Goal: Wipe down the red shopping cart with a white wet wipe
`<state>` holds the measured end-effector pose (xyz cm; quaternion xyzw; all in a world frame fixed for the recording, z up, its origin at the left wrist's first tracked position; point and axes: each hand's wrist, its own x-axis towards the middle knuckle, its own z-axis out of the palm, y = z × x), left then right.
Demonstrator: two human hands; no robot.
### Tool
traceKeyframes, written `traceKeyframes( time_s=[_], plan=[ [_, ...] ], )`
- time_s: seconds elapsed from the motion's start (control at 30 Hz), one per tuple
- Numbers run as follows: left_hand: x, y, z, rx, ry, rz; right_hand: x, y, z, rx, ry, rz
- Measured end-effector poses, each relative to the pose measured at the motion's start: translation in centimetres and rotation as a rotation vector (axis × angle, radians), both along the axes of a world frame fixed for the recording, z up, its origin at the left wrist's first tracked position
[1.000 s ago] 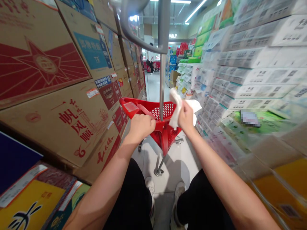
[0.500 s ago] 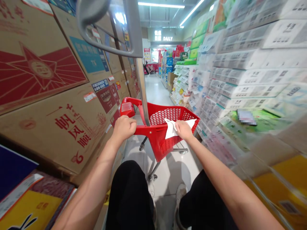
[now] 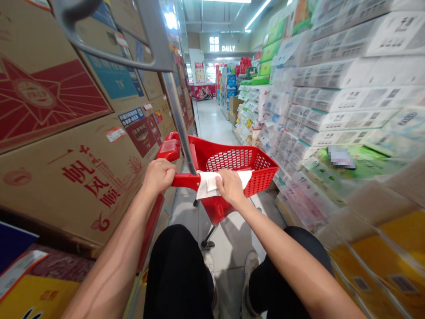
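A red plastic shopping cart basket (image 3: 232,155) with perforated walls stands in front of my knees, mounted on a metal frame with wheels. My left hand (image 3: 160,175) is closed around the cart's red frame at the near left corner. With my right hand (image 3: 230,186) I press a white cloth (image 3: 207,184) over the basket's near rim. The cloth lies draped along that rim, left and right of my fingers. A metal pole (image 3: 179,119) rises from the cart beside my left hand, topped by a grey plastic handle (image 3: 156,44).
Stacked cardboard cartons (image 3: 69,181) form a wall close on the left. Wrapped paper packs (image 3: 345,93) are piled high on the right, with a small pixelated item (image 3: 341,157) on a green pack. A tiled aisle floor (image 3: 212,117) runs ahead between displays.
My right hand has slid the cloth left along the rim, closer to the pole. The pole and handle have tilted and shifted left, and my left hand has moved left with the cart.
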<state>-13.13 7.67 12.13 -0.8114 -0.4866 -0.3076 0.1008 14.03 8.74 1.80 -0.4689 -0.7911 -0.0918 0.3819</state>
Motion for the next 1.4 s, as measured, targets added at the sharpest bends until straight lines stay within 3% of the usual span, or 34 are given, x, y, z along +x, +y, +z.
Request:
traceKeyframes(
  time_s=[0.2,0.3,0.4,0.5,0.63,0.77,0.83,0.93,1.07,1.27,1.33,1.4],
  plan=[
    [-0.2,0.4,0.1,0.013,-0.010,-0.050,10.6,3.3,-2.7,-0.021,-0.173,-0.226],
    [-0.7,1.0,0.1,0.024,-0.026,-0.061,13.3,3.8,-3.1,-0.026,-0.210,-0.284],
    [-1.3,1.3,-0.3,0.076,-0.075,-0.056,13.0,3.1,-3.2,-0.017,-0.200,-0.329],
    [-1.0,0.6,-1.2,0.293,-0.180,0.060,11.1,2.1,-3.3,-0.010,-0.176,-0.357],
    [2.9,-1.4,-2.1,0.590,-0.223,0.231,8.8,1.1,-3.2,-0.024,-0.163,-0.307],
    [8.6,-1.8,-2.3,0.360,0.154,-0.001,6.6,0.5,-3.0,-0.039,-0.173,-0.243],
    [10.1,-0.9,-2.9,0.221,0.245,0.024,5.5,0.2,-2.8,-0.045,-0.175,-0.209],
    [9.9,0.7,-4.7,0.024,0.317,0.160,4.5,0.1,-2.8,-0.054,-0.180,-0.181],
    [8.1,1.1,-6.6,0.018,0.363,0.174,6.0,0.3,-3.5,-0.057,-0.184,-0.206],
    [8.4,0.1,-6.9,0.034,0.293,0.166,11.3,1.2,-5.0,-0.078,-0.115,-0.404],
    [8.6,0.0,-6.8,0.018,0.290,0.157,10.5,1.3,-4.8,-0.088,-0.085,-0.458],
    [8.8,0.0,-6.8,0.001,0.294,0.154,7.8,1.1,-4.2,-0.073,-0.078,-0.442]
  ],
)
